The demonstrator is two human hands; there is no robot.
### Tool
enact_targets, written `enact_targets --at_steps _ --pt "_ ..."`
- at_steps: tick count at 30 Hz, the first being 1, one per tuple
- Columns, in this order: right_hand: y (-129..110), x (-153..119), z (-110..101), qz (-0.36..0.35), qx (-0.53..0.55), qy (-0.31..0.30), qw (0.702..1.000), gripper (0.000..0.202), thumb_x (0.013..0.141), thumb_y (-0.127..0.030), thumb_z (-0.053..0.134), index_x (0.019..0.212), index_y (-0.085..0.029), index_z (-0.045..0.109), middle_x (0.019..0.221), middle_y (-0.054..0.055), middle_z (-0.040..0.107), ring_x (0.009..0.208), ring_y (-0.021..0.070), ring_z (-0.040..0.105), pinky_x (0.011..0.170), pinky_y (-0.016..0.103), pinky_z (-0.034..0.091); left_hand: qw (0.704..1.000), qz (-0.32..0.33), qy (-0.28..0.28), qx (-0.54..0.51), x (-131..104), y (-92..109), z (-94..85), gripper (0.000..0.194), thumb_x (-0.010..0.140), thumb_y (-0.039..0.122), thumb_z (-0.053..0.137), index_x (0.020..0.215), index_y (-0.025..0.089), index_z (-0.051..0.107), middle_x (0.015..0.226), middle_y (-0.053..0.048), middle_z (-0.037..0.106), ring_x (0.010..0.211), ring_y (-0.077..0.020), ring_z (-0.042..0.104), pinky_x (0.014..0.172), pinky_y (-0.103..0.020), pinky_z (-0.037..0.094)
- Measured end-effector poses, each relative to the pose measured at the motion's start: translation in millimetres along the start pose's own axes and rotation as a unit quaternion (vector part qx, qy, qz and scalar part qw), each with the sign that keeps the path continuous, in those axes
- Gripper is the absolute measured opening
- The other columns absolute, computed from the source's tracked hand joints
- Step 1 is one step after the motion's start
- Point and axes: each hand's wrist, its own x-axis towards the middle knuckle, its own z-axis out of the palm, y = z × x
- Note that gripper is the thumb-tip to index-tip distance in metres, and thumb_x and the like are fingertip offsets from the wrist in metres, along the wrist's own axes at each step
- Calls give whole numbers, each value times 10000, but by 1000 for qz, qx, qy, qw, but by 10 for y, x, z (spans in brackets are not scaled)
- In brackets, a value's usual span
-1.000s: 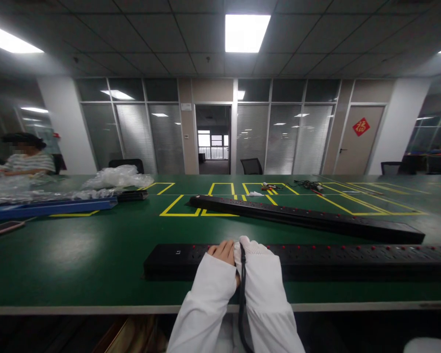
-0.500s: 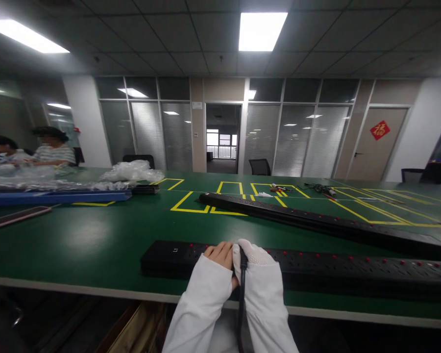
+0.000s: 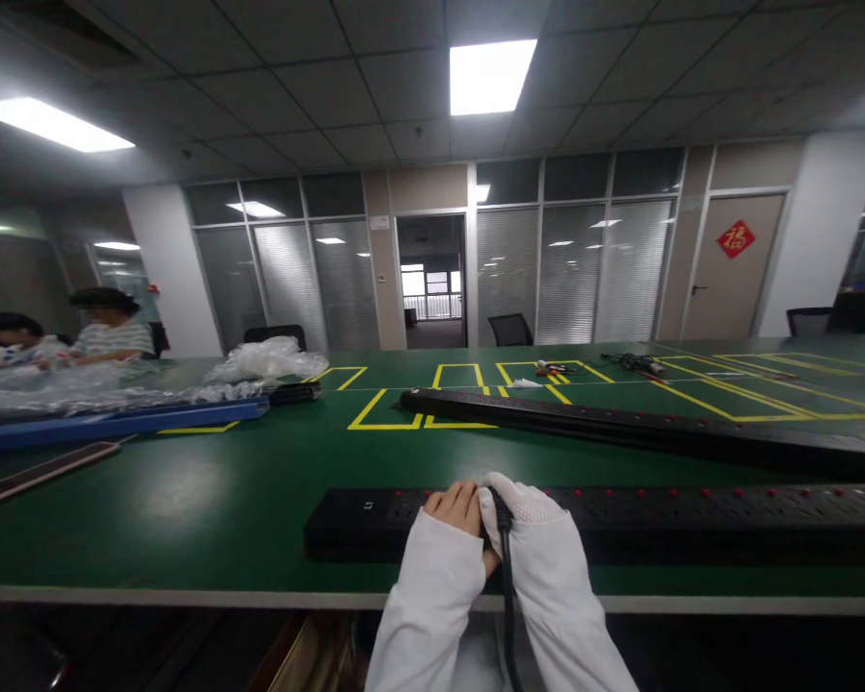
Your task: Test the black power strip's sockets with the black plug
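Observation:
A long black power strip (image 3: 692, 529) with red dots along its top lies near the front edge of the green table. My right hand (image 3: 523, 502), in a white dotted glove, is closed round the plug end of a black cable (image 3: 508, 605) over the strip. Bare and pressed against the strip's top, my left hand (image 3: 459, 507) has its fingers together around the strip beside the plug; its thumb side is partly hidden. Behind them a second black strip (image 3: 620, 415) lies at a slant.
Blue rails (image 3: 115, 423) and clear plastic wrap (image 3: 266, 359) lie at the left, with a phone-like flat object (image 3: 43, 473) nearer. Tools and wires (image 3: 630, 363) are further back. Two or more people sit at the far left.
The view has shifted, so the table's things and both hands appear a little further right or lower. Both hands keep their places on the strip and the cable plug.

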Motion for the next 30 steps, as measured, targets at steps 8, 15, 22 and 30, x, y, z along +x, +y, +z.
enact_targets --at_steps 8,15,22,30 --pt "56 8 12 -1 17 -12 1000 315 860 -408 435 1049 -182 546 1023 43 567 851 104 546 763 295 459 1000 6 27 4 -24 -22 37 546 618 299 468 1141 152 524 1202 -70 566 1085 -242 503 828 -379 379" --pt "95 66 42 -11 54 -30 998 315 885 -413 337 1006 -285 597 843 -4 644 807 100 571 733 203 367 1000 11 6 25 -12 4 -45 550 641 323 450 1158 145 509 1222 -77 548 1106 -242 488 820 -376 369" --pt "188 53 202 -32 79 -4 996 308 875 -430 344 1008 -288 582 843 -2 640 784 107 569 723 206 346 1000 9 -1 28 -16 -3 -18 576 636 320 454 1180 135 496 1224 -77 547 1099 -237 494 807 -380 372" --pt "179 53 170 -33 57 4 998 291 869 -434 359 1019 -299 567 831 -23 634 767 109 559 675 215 319 1000 2 -20 14 -6 3 -45 578 612 326 475 1157 138 513 1228 -72 541 1103 -248 483 808 -394 371"
